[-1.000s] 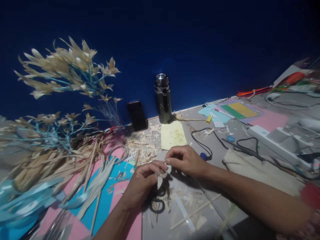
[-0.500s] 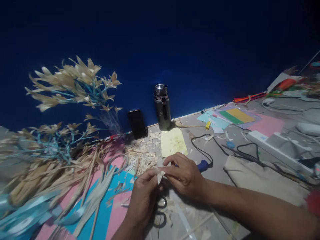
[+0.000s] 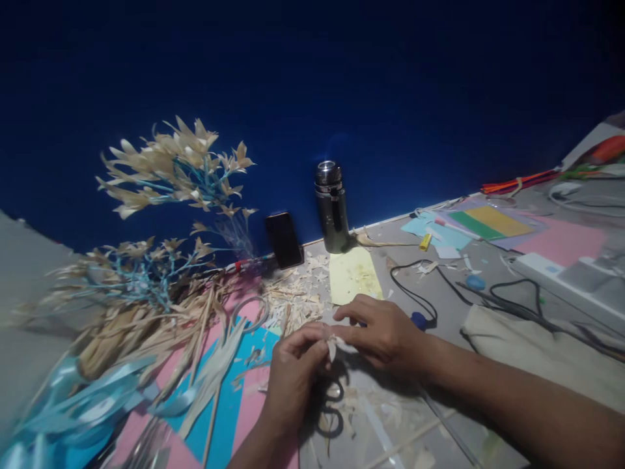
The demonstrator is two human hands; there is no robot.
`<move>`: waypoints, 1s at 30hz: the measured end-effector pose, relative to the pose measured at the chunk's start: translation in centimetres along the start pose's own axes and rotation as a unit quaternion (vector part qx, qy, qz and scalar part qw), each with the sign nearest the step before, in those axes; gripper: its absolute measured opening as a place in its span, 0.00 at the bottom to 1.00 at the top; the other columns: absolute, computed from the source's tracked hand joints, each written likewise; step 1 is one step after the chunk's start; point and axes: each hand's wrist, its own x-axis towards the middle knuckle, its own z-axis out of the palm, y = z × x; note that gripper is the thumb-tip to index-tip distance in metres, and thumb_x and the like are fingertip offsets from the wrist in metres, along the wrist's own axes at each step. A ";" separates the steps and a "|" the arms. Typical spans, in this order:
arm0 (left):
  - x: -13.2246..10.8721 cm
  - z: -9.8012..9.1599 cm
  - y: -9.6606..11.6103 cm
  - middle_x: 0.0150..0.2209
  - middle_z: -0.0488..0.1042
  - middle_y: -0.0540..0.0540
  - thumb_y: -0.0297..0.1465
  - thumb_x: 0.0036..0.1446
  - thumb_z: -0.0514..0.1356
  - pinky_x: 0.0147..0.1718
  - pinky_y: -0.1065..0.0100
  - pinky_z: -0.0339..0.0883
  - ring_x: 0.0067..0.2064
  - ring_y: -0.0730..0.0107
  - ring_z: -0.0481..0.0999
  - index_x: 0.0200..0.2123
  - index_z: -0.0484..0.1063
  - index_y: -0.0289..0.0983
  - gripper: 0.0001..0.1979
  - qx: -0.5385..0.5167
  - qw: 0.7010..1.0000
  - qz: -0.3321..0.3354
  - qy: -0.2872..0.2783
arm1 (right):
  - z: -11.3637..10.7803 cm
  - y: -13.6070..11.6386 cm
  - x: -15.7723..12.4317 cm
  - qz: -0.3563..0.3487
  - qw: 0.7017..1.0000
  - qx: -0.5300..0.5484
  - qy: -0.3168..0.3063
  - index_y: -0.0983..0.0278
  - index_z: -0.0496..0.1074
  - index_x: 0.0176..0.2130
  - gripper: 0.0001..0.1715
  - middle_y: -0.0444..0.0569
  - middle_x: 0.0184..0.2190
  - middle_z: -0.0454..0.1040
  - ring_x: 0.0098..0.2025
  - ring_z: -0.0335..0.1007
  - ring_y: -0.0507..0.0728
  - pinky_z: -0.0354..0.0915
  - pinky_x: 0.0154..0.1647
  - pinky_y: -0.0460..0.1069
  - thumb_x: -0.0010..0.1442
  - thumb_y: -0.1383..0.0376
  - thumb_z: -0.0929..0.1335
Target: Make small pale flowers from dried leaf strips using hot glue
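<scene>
My left hand [image 3: 293,371] and my right hand [image 3: 381,329] meet above the grey table, both pinching a small pale dried-leaf piece [image 3: 332,345] between their fingertips. Black-handled scissors [image 3: 331,407] lie on the table right under my hands. Pale leaf scraps [image 3: 293,296] are scattered just beyond them.
Dried-leaf sprays on blue stems [image 3: 170,169] rise at the left, over a heap of straw strips [image 3: 146,319], blue ribbon [image 3: 73,404] and pink and blue paper [image 3: 229,397]. A steel flask [image 3: 332,207], a phone [image 3: 283,240], yellow paper [image 3: 355,275], black cables [image 3: 488,293], a beige cloth [image 3: 537,352] and coloured sheets [image 3: 483,221] lie farther back and right.
The view shifted, so everything slid slightly right. My two hands stayed together on the leaf piece, turning it a little between the fingertips.
</scene>
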 end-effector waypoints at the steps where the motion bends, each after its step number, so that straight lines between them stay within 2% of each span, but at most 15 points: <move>1: 0.0 0.1 0.0 0.28 0.74 0.49 0.32 0.49 0.72 0.26 0.72 0.64 0.26 0.76 0.69 0.28 0.80 0.35 0.07 -0.014 1.000 -0.007 -0.002 | 0.0 0.1 -0.1 -0.010 1.000 -0.022 -0.007 0.61 0.74 0.56 0.18 0.56 0.45 0.78 0.39 0.67 0.60 0.63 0.34 0.51 0.67 0.64 0.67; 4: 0.0 0.0 -0.1 0.26 0.72 0.50 0.32 0.50 0.72 0.26 0.72 0.63 0.25 0.76 0.68 0.29 0.80 0.35 0.07 -0.027 1.000 -0.014 -0.004 | 0.0 0.4 -0.3 -0.034 0.997 -0.060 -0.022 0.62 0.73 0.56 0.19 0.58 0.48 0.78 0.41 0.68 0.60 0.62 0.34 0.51 0.66 0.66 0.67; 6: 0.0 -0.1 0.0 0.26 0.72 0.50 0.31 0.51 0.71 0.27 0.72 0.63 0.26 0.75 0.69 0.28 0.80 0.35 0.05 0.004 1.000 0.002 -0.002 | 0.0 0.6 -0.2 -0.029 0.999 -0.032 -0.023 0.62 0.74 0.54 0.18 0.57 0.46 0.79 0.40 0.69 0.60 0.63 0.34 0.51 0.65 0.67 0.68; 8: -0.1 -0.2 0.3 0.28 0.73 0.49 0.29 0.52 0.70 0.28 0.70 0.64 0.28 0.72 0.71 0.27 0.79 0.36 0.04 0.060 0.997 0.048 0.001 | -0.1 0.6 0.1 0.017 0.999 0.047 -0.010 0.63 0.77 0.49 0.14 0.55 0.42 0.80 0.39 0.70 0.59 0.64 0.36 0.51 0.65 0.69 0.67; 9: -0.2 -0.2 0.4 0.29 0.74 0.48 0.29 0.52 0.69 0.30 0.70 0.66 0.30 0.70 0.72 0.26 0.79 0.36 0.04 0.091 0.993 0.078 -0.003 | -0.2 0.6 0.4 0.067 0.992 0.103 -0.006 0.64 0.78 0.46 0.13 0.54 0.39 0.81 0.38 0.71 0.57 0.65 0.37 0.51 0.64 0.70 0.66; 11: -0.4 -0.1 0.7 0.32 0.75 0.47 0.28 0.53 0.68 0.34 0.68 0.67 0.34 0.67 0.74 0.26 0.79 0.38 0.04 0.156 0.978 0.134 -0.022 | -0.5 0.5 0.9 0.199 0.950 0.238 -0.027 0.66 0.80 0.40 0.11 0.51 0.34 0.80 0.34 0.72 0.55 0.65 0.36 0.49 0.65 0.69 0.66; 13: -0.5 0.0 0.9 0.33 0.76 0.46 0.28 0.55 0.66 0.37 0.66 0.68 0.37 0.64 0.76 0.27 0.80 0.39 0.05 0.213 0.961 0.168 -0.061 | -0.8 0.4 1.3 0.317 0.873 0.362 -0.079 0.67 0.79 0.36 0.10 0.48 0.28 0.78 0.29 0.69 0.52 0.63 0.31 0.47 0.64 0.65 0.68; 15: -0.6 0.0 1.0 0.33 0.77 0.45 0.28 0.58 0.65 0.39 0.64 0.68 0.37 0.63 0.77 0.28 0.80 0.40 0.07 0.255 0.944 0.184 -0.097 | -1.0 0.4 1.5 0.382 0.805 0.438 -0.122 0.68 0.78 0.33 0.11 0.45 0.25 0.74 0.26 0.65 0.50 0.59 0.27 0.45 0.61 0.61 0.71; 16: -0.6 0.0 0.9 0.33 0.77 0.45 0.28 0.58 0.64 0.40 0.64 0.68 0.38 0.62 0.77 0.28 0.80 0.40 0.07 0.267 0.939 0.187 -0.108 | -1.0 0.4 1.5 0.399 0.785 0.457 -0.128 0.68 0.78 0.32 0.11 0.44 0.24 0.73 0.26 0.63 0.50 0.57 0.26 0.45 0.59 0.61 0.72; 19: -0.6 0.1 0.7 0.34 0.78 0.44 0.29 0.59 0.64 0.42 0.62 0.69 0.39 0.61 0.77 0.28 0.80 0.40 0.07 0.270 0.939 0.182 -0.114 | -0.5 0.3 1.4 0.427 0.757 0.482 -0.111 0.67 0.76 0.30 0.11 0.42 0.23 0.71 0.26 0.62 0.49 0.56 0.25 0.44 0.53 0.62 0.75; 23: -0.3 0.0 0.2 0.39 0.79 0.42 0.31 0.55 0.67 0.44 0.61 0.70 0.43 0.57 0.78 0.26 0.79 0.38 0.06 0.207 0.964 0.145 -0.082 | 0.4 0.1 1.2 0.440 0.729 0.522 -0.056 0.67 0.75 0.29 0.14 0.42 0.24 0.72 0.27 0.63 0.49 0.58 0.28 0.44 0.51 0.58 0.76; 25: -0.2 -0.1 0.0 0.38 0.78 0.43 0.31 0.53 0.69 0.42 0.63 0.70 0.42 0.58 0.77 0.25 0.78 0.38 0.06 0.170 0.978 0.115 -0.048 | 0.3 0.1 1.4 0.444 0.725 0.524 -0.047 0.67 0.76 0.29 0.15 0.43 0.25 0.73 0.27 0.65 0.49 0.59 0.30 0.45 0.51 0.57 0.76; 27: -0.1 -0.1 -0.2 0.37 0.77 0.44 0.32 0.50 0.70 0.37 0.65 0.71 0.39 0.61 0.77 0.26 0.78 0.37 0.06 0.139 0.987 0.080 -0.015 | -0.7 0.5 1.8 0.436 0.746 0.498 -0.072 0.66 0.77 0.32 0.13 0.44 0.27 0.75 0.28 0.66 0.50 0.61 0.31 0.46 0.55 0.57 0.74; 29: -0.1 -0.2 -0.3 0.38 0.77 0.44 0.34 0.48 0.72 0.31 0.67 0.69 0.35 0.64 0.76 0.27 0.78 0.37 0.08 0.121 0.991 0.049 0.009 | -2.7 1.1 2.3 0.400 0.806 0.414 -0.136 0.66 0.78 0.38 0.10 0.46 0.29 0.77 0.29 0.69 0.52 0.62 0.32 0.47 0.60 0.61 0.71; 30: -0.1 -0.3 -0.2 0.39 0.76 0.45 0.34 0.47 0.72 0.29 0.67 0.68 0.34 0.64 0.76 0.26 0.77 0.36 0.09 0.117 0.992 0.040 0.019 | -4.0 1.5 2.6 0.363 0.854 0.329 -0.172 0.65 0.78 0.41 0.10 0.47 0.31 0.78 0.31 0.69 0.53 0.62 0.33 0.47 0.61 0.64 0.70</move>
